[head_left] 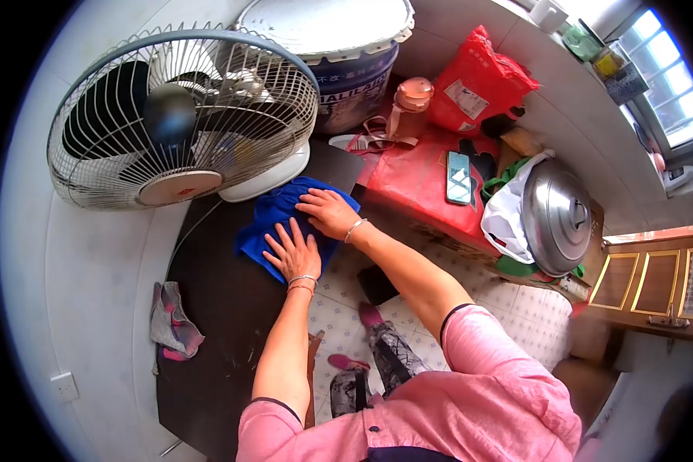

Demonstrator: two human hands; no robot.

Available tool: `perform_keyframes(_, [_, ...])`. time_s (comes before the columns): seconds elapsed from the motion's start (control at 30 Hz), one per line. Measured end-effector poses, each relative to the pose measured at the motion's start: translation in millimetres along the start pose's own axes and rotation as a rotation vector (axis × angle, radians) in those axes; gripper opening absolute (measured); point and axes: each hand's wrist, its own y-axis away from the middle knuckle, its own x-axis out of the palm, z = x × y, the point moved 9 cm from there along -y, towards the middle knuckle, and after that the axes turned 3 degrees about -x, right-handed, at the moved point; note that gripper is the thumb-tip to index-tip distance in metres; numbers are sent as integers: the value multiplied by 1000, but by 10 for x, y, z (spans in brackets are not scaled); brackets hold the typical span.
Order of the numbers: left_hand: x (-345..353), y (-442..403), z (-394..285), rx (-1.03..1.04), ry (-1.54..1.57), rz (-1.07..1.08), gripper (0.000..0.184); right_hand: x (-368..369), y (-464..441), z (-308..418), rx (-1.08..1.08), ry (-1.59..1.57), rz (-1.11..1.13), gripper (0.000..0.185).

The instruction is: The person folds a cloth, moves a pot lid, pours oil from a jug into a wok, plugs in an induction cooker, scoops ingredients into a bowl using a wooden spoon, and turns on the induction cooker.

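Note:
A blue cloth (pixel 273 206) lies bunched on the dark tabletop (pixel 215 308), near its far right edge. My left hand (pixel 294 252) rests flat on the cloth's near part with its fingers spread. Farther along, my right hand (pixel 329 212) presses on the cloth's right side, fingers stretched out and a bracelet at the wrist. The cloth is partly hidden under both palms. Just beyond it stands the white base (pixel 273 173) of an electric fan.
The fan (pixel 183 115) stands at the table's far end, before a large paint bucket (pixel 354 85). A grey rag (pixel 175 323) lies at the left edge. To the right, a red-covered box (pixel 416 181) holds a phone (pixel 458 177); a steel lid (pixel 558 219) leans beyond.

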Motion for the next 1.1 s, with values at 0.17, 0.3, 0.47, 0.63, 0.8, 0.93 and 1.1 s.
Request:
perform_keyframes(0.17, [-25,18,-13,2,-47,-37,58,-736,466,-350,-6,-52,-403,32])
perform_keyframes(0.3, [-68,38,-59,42,-87,-148,58,-1352,2080,-2176,848,202,-679,28])
perform_keyframes(0.47, [-157,47,-96,36,-118,-167,58,-1659,2868,-2964,1247,353,-466,77])
perform_keyframes(0.63, [-176,25,-138,48,-122,-166,59,-1478,2764,-3144,1376,405,-374,93])
perform_keyframes(0.8, [-186,22,-148,46,-121,-168,59,-1538,2751,-3082,1570,394,-306,98])
perform_keyframes(0.93, [-205,27,-134,40,-108,-162,59,-1519,2799,-3210,1619,392,-280,95])
perform_keyframes(1.1, [-184,33,-126,61,-74,-192,61,-1562,2796,-3187,1576,344,-217,96])
